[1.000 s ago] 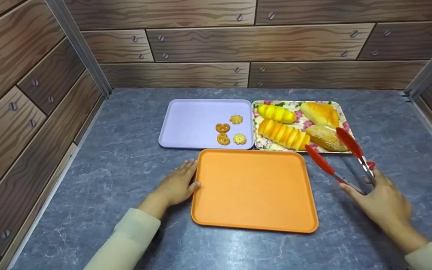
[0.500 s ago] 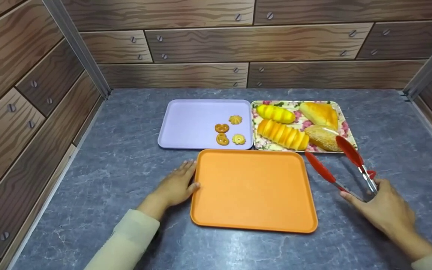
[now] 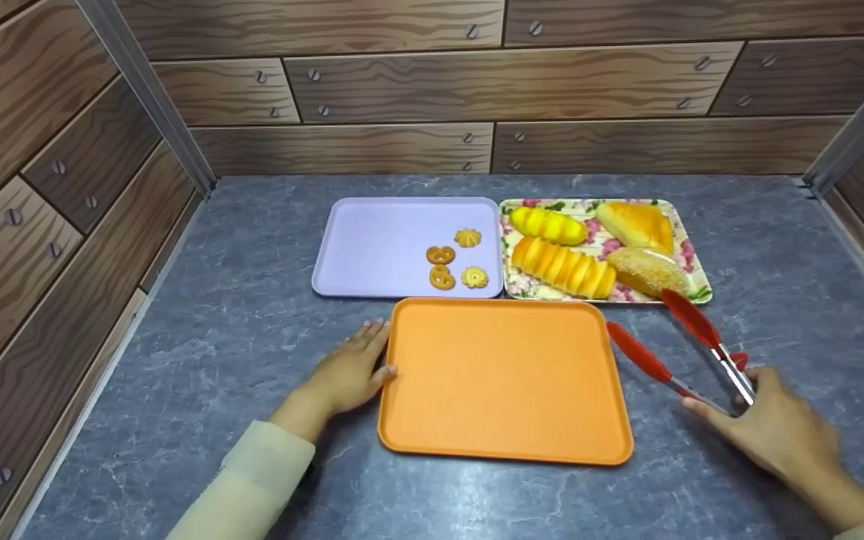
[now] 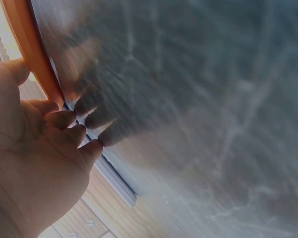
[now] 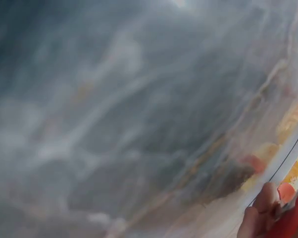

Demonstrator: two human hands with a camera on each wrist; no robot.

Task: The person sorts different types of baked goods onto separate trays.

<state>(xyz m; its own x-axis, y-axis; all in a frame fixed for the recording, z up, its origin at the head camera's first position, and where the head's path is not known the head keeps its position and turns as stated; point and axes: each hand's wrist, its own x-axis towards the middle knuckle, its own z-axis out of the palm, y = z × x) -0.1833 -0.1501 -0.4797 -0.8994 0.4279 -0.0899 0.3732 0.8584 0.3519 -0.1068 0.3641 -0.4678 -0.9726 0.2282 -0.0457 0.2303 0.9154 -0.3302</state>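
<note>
My right hand (image 3: 788, 431) grips tongs (image 3: 640, 356) with red tips. The tips are spread apart with nothing between them, near the front edge of the floral tray (image 3: 687, 251). On that tray lie a sesame bread (image 3: 646, 271), a ridged orange-yellow loaf (image 3: 561, 268), a smaller yellow loaf (image 3: 547, 226) and a triangular bread (image 3: 638, 225). My left hand (image 3: 346, 379) rests beside the orange tray (image 3: 507, 382), its thumb touching the left rim. In the left wrist view, the fingertips (image 4: 104, 136) of that hand lie at the table surface. Nothing lies on the orange tray.
Behind the orange tray stands a lilac tray (image 3: 372, 247). Two pretzels (image 3: 440, 255) and two flower-shaped cookies (image 3: 475, 277) sit on its right side. Wood-patterned walls (image 3: 394, 90) enclose the grey marbled table (image 3: 177, 360) at the back and sides.
My right hand has drawn back toward me with the tongs, so their tips have moved away from the floral tray. My left hand keeps its place at the orange tray.
</note>
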